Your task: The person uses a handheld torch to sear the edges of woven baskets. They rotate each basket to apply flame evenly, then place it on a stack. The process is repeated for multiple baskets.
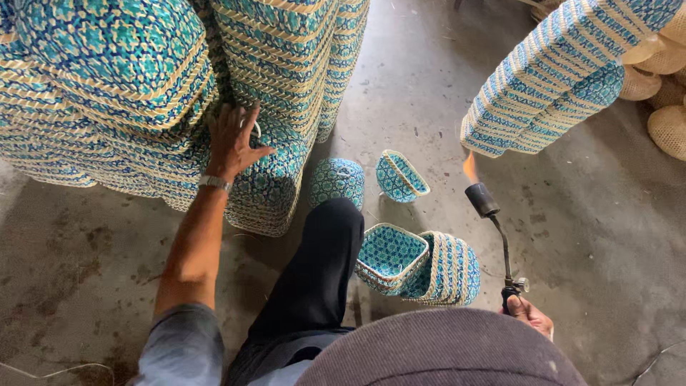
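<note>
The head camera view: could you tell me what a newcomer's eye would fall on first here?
Probably the lit gas torch in the right hand, its flame burning at centre right. Next, the tall stacks of blue woven baskets filling the upper left, with the left hand pressed flat against them.

No packages, labels, signs or screens.

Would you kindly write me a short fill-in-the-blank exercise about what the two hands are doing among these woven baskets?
1. The left hand rests on a tall stack of blue and ____ woven baskets.
2. The right hand holds a gas torch whose ____ burns at the tip.
3. A metal ____ sits on the left wrist.
4. The small basket pile lies on the ____ floor.

Missing words: cream; flame; watch; concrete
</note>
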